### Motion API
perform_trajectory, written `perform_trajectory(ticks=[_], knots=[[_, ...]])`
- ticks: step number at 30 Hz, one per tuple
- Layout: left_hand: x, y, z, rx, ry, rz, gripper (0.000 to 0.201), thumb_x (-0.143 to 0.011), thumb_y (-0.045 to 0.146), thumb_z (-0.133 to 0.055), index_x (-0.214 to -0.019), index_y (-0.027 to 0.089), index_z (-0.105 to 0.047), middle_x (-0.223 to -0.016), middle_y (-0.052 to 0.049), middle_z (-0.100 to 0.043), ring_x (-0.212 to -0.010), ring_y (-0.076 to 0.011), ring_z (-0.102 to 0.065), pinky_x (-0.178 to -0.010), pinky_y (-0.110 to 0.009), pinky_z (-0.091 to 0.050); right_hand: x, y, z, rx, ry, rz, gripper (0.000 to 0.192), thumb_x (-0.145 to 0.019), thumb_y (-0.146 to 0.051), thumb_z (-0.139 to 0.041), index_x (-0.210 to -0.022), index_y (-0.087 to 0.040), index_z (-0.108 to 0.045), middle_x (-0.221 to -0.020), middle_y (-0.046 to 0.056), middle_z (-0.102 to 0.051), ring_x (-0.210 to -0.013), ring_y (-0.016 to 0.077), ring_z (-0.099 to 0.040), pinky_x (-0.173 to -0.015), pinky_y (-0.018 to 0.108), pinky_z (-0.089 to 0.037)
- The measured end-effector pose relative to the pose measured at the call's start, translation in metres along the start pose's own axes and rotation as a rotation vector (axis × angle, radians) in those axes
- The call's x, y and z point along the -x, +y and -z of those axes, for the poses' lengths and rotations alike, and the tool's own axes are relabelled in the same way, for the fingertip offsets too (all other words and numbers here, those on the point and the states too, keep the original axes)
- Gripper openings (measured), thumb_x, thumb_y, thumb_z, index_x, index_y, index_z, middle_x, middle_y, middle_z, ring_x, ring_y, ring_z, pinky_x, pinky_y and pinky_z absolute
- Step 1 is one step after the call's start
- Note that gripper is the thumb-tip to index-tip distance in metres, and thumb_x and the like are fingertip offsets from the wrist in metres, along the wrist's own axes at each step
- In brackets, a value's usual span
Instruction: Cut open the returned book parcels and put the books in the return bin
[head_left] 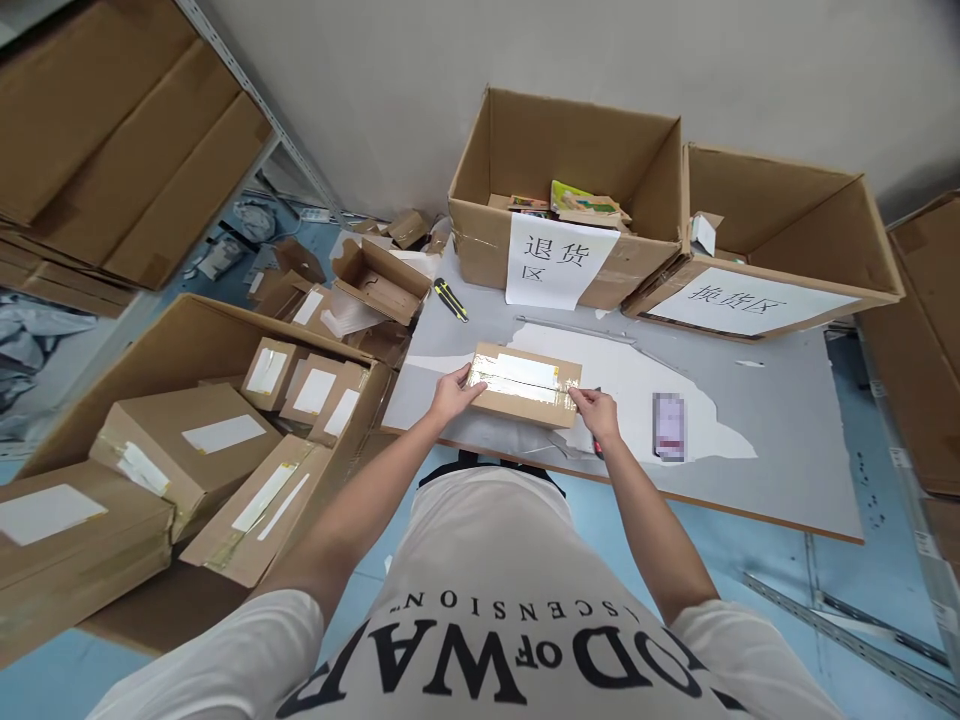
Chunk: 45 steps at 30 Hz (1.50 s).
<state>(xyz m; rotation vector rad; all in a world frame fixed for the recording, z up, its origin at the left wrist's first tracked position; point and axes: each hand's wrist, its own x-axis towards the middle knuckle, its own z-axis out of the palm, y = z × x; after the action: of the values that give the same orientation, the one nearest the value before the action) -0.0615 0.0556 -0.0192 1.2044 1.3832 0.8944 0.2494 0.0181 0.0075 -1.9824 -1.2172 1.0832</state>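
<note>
Grey table: parcel, knife, phone.

Centre frame, a taped parcel lies on the table, left hand at its left end, right hand at its right corner. Just right of that, a phone lies flat. Upper left of the parcel, a utility knife rests on the tabletop. Behind, at the table's far edge, two open boxes side by side: one upper centre, one upper right. Lower left, a big carton on the floor with parcels in it.
</note>
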Motion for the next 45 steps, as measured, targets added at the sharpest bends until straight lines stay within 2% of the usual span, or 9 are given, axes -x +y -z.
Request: perform_trajectory(ticks=[9, 14, 17, 22, 27, 34, 38, 41, 45], knots=[[0.002, 0.000, -0.003, -0.030, 0.003, -0.022, 0.076, -0.068, 0.042, -0.070, -0.133, 0.009, -0.047, -0.132, -0.012, -0.054, -0.119, -0.0258, -0.053, -0.104, -0.040, -0.039, 0.001, 0.001, -0.001, -0.020, -0.002, 0.011, 0.054, -0.072, -0.063, -0.058, -0.089, -0.013, -0.072, -0.079, 0.010, -0.073, -0.072, 0.0221, -0.068, -0.071, 0.031, -0.050], [0.007, 0.002, -0.003, -0.180, 0.089, -0.046, 0.076, -0.071, 0.041, -0.069, -0.136, 0.012, -0.043, -0.136, -0.015, -0.050, -0.123, -0.0279, -0.050, -0.102, -0.038, -0.041, -0.003, 0.032, 0.017, -0.135, 0.054, -0.048, 0.058, -0.085, -0.056, -0.038, -0.115, -0.010, -0.060, -0.102, 0.014, -0.070, -0.080, 0.0192, -0.068, -0.074, 0.031, -0.052], [0.013, 0.008, -0.005, -0.278, 0.111, -0.067, 0.080, -0.075, 0.043, -0.066, -0.141, 0.013, -0.033, -0.140, -0.017, -0.045, -0.126, -0.0292, -0.046, -0.099, -0.038, -0.044, 0.001, 0.061, 0.030, 0.132, 0.181, -0.099, 0.049, -0.083, -0.046, -0.047, -0.118, -0.013, -0.058, -0.111, 0.014, -0.066, -0.097, 0.0226, -0.064, -0.085, 0.034, -0.048], [0.032, 0.021, -0.012, -0.566, 0.129, -0.215, 0.062, -0.087, 0.040, -0.049, -0.142, 0.016, -0.031, -0.146, -0.015, -0.037, -0.134, -0.0282, -0.036, -0.106, -0.043, -0.035, 0.016, 0.089, 0.024, 0.524, 0.038, -0.166, 0.050, -0.077, -0.040, -0.057, -0.120, -0.015, -0.052, -0.113, 0.014, -0.062, -0.103, 0.0254, -0.059, -0.084, 0.034, -0.046], [0.057, 0.029, -0.025, -0.920, -0.045, -0.436, 0.053, -0.090, 0.039, -0.042, -0.138, 0.018, -0.037, -0.152, -0.015, -0.023, -0.142, -0.0291, -0.015, -0.111, -0.054, -0.015, 0.017, 0.089, 0.005, 0.673, 0.007, -0.250, 0.052, -0.076, -0.043, -0.059, -0.120, -0.020, -0.045, -0.118, 0.013, -0.054, -0.108, 0.0283, -0.055, -0.081, 0.038, -0.046], [0.065, 0.031, -0.028, -1.089, -0.192, -0.512, 0.057, -0.089, 0.036, -0.043, -0.142, 0.017, -0.033, -0.151, -0.014, -0.026, -0.141, -0.0265, -0.019, -0.113, -0.050, -0.008, 0.004, 0.089, 0.010, 0.636, 0.003, -0.270, 0.049, -0.075, -0.027, -0.057, -0.121, -0.019, -0.042, -0.113, 0.014, -0.055, -0.099, 0.0272, -0.059, -0.079, 0.039, -0.046], [0.065, 0.028, -0.027, -1.089, -0.171, -0.529, 0.059, -0.088, 0.037, -0.044, -0.142, 0.017, -0.033, -0.150, -0.013, -0.027, -0.141, -0.0259, -0.020, -0.113, -0.049, -0.008, -0.004, 0.064, 0.032, 0.302, 0.117, -0.135, 0.051, -0.080, -0.030, -0.045, -0.128, -0.015, -0.038, -0.106, 0.012, -0.060, -0.089, 0.0232, -0.060, -0.079, 0.036, -0.048], [0.066, 0.025, -0.028, -1.078, -0.157, -0.542, 0.062, -0.087, 0.040, -0.046, -0.143, 0.016, -0.032, -0.151, -0.014, -0.025, -0.141, -0.0265, -0.020, -0.113, -0.049, -0.007, -0.007, 0.013, 0.046, 0.138, 0.175, 0.045, 0.055, -0.085, -0.030, -0.030, -0.137, -0.015, -0.027, -0.103, 0.011, -0.061, -0.080, 0.0198, -0.061, -0.073, 0.035, -0.051], [0.066, 0.023, -0.030, -1.067, -0.145, -0.537, 0.064, -0.086, 0.041, -0.046, -0.143, 0.016, -0.031, -0.151, -0.014, -0.026, -0.141, -0.0272, -0.019, -0.113, -0.050, -0.006, -0.001, -0.075, 0.039, 0.317, -0.054, 0.528, 0.059, -0.085, -0.025, -0.036, -0.142, -0.018, -0.027, -0.123, 0.014, -0.053, -0.101, 0.0243, -0.057, -0.083, 0.041, -0.048]])
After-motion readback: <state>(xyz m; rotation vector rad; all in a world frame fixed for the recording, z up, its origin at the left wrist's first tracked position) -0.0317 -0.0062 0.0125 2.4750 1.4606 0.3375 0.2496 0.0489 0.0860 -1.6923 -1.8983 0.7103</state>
